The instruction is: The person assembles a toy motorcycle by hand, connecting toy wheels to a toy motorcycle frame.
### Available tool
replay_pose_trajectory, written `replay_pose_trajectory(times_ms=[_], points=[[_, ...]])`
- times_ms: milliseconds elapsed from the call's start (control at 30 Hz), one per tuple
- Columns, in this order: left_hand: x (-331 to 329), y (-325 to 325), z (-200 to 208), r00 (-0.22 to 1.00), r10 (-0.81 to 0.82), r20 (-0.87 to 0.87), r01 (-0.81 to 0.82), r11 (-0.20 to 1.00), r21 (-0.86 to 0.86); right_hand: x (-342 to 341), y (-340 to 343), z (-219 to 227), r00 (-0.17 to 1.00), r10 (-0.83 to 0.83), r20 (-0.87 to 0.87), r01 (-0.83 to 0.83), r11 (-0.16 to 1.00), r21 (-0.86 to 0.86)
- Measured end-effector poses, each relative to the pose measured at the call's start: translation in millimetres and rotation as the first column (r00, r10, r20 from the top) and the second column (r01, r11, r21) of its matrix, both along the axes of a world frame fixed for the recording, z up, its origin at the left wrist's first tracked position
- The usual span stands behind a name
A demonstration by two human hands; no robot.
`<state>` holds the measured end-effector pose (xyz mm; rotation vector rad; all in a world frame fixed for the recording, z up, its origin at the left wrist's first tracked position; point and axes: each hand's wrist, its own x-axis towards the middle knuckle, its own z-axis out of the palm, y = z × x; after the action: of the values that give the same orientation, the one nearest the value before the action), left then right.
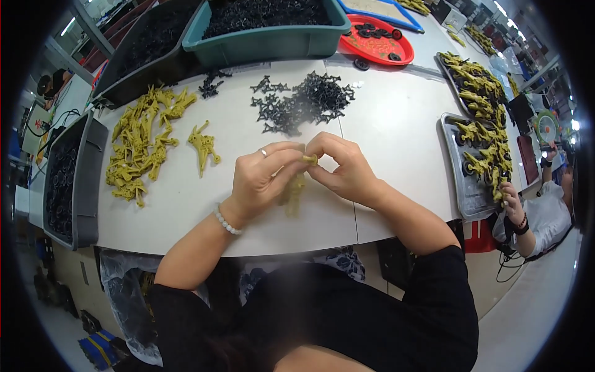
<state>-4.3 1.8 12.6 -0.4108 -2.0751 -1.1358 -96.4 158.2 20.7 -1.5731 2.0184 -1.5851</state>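
Near the middle of the table, my left hand (pixel 259 181) and my right hand (pixel 344 168) meet at the fingertips. Both pinch one olive-yellow plastic part (pixel 309 160), whose round end shows between the fingers. Its lower body hangs below my left fingers and looks blurred. Just beyond my hands lies a loose pile of small black plastic pieces (pixel 322 98). To the left, a single yellow plastic part (pixel 202 147) lies apart from a larger heap of similar yellow parts (pixel 139 142).
Bins of black parts stand around: a teal one (pixel 273 38) and a dark one (pixel 118 84) at the back, a grey one (pixel 87 186) at left. A red tray (pixel 396 46) holds black wheels. At right, a co-worker's hand (pixel 511 201) touches parts on a metal tray (pixel 462 186).
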Motion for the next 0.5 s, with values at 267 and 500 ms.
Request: replay_pose_trajectory(times_ms=[267, 500], points=[[3, -2, -10, 0.984, 0.005, 0.178, -0.015, 0.999, 0.052, -5, -1, -2, 0.998, 0.027, 0.050, -0.029, 0.999, 0.040], [2, -43, 12, 0.962, 0.086, 0.260, -0.229, 0.774, 0.590, -14, 15, -5, 0.929, 0.024, 0.369, 0.039, 0.986, -0.162]])
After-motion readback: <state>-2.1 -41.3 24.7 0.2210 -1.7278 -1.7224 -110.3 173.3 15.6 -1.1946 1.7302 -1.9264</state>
